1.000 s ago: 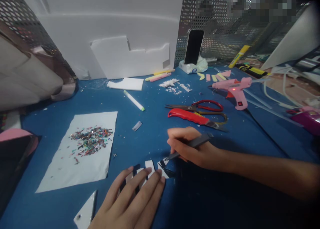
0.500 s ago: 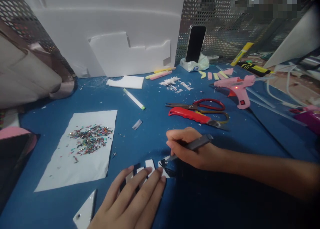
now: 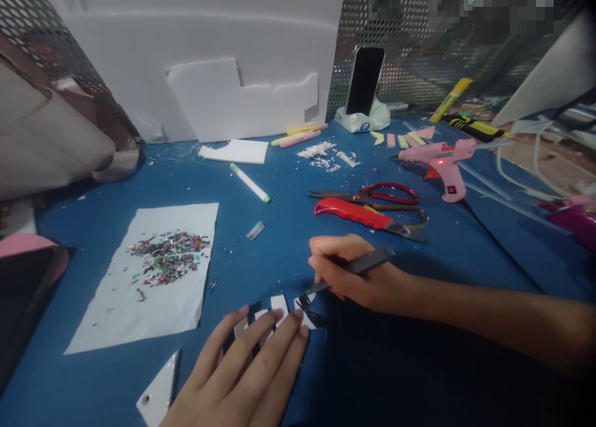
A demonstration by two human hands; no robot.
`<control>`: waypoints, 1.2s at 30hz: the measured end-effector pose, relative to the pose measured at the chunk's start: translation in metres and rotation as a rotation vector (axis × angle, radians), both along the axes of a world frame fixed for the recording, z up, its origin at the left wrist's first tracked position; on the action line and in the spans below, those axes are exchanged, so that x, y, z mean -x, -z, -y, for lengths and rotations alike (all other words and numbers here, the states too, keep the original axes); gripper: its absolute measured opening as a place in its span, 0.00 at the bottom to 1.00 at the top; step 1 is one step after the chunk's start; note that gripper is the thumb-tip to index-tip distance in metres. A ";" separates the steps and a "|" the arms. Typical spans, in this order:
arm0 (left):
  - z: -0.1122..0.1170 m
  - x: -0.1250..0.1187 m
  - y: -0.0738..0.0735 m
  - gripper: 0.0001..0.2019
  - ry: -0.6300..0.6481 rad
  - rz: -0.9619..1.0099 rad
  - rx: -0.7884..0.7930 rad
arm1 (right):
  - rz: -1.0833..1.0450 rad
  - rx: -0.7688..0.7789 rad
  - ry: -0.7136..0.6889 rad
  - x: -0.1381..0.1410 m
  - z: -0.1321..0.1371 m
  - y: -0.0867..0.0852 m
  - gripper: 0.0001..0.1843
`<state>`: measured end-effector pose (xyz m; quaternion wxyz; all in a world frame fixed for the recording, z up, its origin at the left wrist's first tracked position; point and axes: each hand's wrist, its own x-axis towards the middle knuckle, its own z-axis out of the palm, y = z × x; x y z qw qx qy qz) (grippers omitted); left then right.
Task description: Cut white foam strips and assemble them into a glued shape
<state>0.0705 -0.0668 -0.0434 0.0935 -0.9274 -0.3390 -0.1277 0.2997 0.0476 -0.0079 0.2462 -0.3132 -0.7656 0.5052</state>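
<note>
My left hand (image 3: 246,371) lies flat with its fingers stretched over a small white piece with black stripes (image 3: 280,305) on the blue table (image 3: 288,253). My right hand (image 3: 354,272) is closed round a dark slim tool (image 3: 358,267), held like a pen. The tool's tip touches the right end of the striped piece, just beyond my left fingertips.
A white sheet (image 3: 144,278) with coloured scraps lies at left. Red scissors (image 3: 372,197), a red cutter (image 3: 363,217) and a pink glue gun (image 3: 440,166) lie behind my right hand. A white marker (image 3: 250,183), foam pieces (image 3: 237,152), a propped phone (image 3: 364,82) and cables (image 3: 526,166) stand farther back.
My right hand and the tool's tip have shifted slightly up and left along the striped piece. My left hand stays flat in place.
</note>
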 end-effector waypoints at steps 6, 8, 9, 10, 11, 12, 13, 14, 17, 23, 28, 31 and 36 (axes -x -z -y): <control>0.000 0.000 0.000 0.27 0.003 -0.009 -0.006 | 0.000 0.027 -0.041 -0.001 0.001 -0.001 0.19; 0.000 0.000 0.001 0.25 0.000 -0.006 -0.015 | -0.010 0.019 -0.014 -0.001 0.000 -0.001 0.17; 0.000 0.000 0.001 0.25 0.000 -0.005 -0.018 | -0.008 0.007 -0.004 -0.001 0.000 -0.001 0.16; -0.001 0.000 0.001 0.24 0.000 -0.005 -0.019 | -0.001 -0.004 -0.003 -0.001 0.000 -0.001 0.16; -0.001 0.000 0.001 0.25 0.000 -0.006 -0.019 | 0.009 -0.008 -0.009 0.000 0.000 0.000 0.16; -0.001 0.000 0.001 0.25 0.001 -0.008 -0.016 | 0.017 -0.006 -0.018 0.000 0.000 0.000 0.17; -0.001 0.000 0.001 0.25 0.002 -0.012 -0.010 | 0.021 0.002 -0.028 0.000 0.000 0.000 0.17; -0.001 0.000 0.001 0.24 0.001 -0.015 -0.007 | 0.017 0.013 -0.035 0.001 0.000 0.000 0.18; -0.001 0.001 -0.001 0.24 0.005 -0.018 -0.003 | -0.012 0.013 -0.017 0.001 0.000 -0.001 0.18; -0.002 0.001 -0.001 0.24 0.006 -0.009 -0.003 | 0.006 0.023 -0.040 0.001 -0.001 -0.001 0.20; 0.000 0.000 -0.001 0.22 -0.012 0.009 0.027 | -0.004 0.018 0.001 0.000 0.000 -0.001 0.19; 0.000 0.000 -0.001 0.23 -0.014 0.010 0.031 | 0.020 0.013 -0.018 0.000 0.000 -0.002 0.20; 0.000 0.000 0.000 0.23 -0.017 0.004 0.020 | 0.014 0.045 0.010 0.001 0.001 -0.003 0.19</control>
